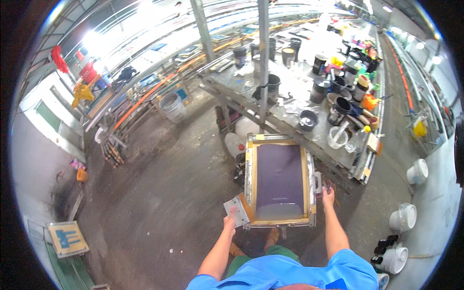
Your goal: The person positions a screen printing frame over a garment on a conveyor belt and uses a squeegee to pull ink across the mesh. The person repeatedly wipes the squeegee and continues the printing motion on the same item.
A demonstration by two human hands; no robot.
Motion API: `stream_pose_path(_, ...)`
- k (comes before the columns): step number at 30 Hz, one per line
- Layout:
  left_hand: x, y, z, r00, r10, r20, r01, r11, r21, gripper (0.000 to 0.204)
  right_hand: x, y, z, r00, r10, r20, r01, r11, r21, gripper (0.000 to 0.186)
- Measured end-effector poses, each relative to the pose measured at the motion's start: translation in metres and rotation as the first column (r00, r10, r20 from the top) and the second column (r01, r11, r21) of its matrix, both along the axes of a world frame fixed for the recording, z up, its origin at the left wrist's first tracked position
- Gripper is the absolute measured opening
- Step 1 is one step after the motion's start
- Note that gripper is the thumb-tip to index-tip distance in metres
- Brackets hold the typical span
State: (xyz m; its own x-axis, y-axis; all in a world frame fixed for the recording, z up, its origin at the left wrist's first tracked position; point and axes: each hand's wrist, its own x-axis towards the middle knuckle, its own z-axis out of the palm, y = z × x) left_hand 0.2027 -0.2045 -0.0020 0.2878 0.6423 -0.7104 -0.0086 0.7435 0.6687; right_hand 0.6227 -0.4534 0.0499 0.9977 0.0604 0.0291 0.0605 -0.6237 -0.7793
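In front of me stands a screen printing frame (249, 193) with a metal rim, tan tape along its inner edges and a dark purple mesh (280, 174). The mesh turns greyer at its near end. My left hand (230, 223) is closed on a squeegee (238, 210), a flat pale plate with a tan strip along one edge, at the frame's near left corner. At the frame's right side, my right hand (328, 197) has its fingers curled round something dark that is too small to name. Beside it is a pale looped handle (317, 182) against the frame.
A long table (232, 83) beyond the frame carries black buckets (340, 107), a white tub (337, 137) and bottles. A post (263, 58) rises at its edge. A clear bucket (171, 106) stands on the floor. White pails (403, 217) line the right wall; another screen (68, 239) lies at left.
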Motion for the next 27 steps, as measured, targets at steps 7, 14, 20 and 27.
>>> stream_pose_path(7, 0.036, -0.018, -0.026, 0.992, -0.041, 0.119, 0.064, 0.979, -0.196, 0.09, 0.046, 0.051, -0.035, 0.931, 0.328, -0.16, -0.297, 0.935, 0.193, 0.036)
stream_pose_path(14, 0.019, -0.005, 0.008, 0.996, -0.088, -0.012, 0.089, 0.995, 0.041, 0.075, 0.053, 0.054, -0.084, 0.957, 0.146, -0.251, -0.065, 0.949, 0.307, 0.034)
stream_pose_path(20, -0.116, 0.034, 0.011, 0.995, -0.029, -0.098, 0.034, 0.998, 0.054, 0.072, -0.117, 0.115, -0.028, 0.895, 0.125, -0.428, 0.067, 0.911, 0.407, 0.022)
stream_pose_path(27, -0.297, 0.12, 0.003, 0.945, 0.291, -0.147, -0.272, 0.953, 0.135, 0.079, -0.28, 0.314, -0.012, 0.827, 0.422, -0.372, -0.049, 0.712, 0.7, 0.018)
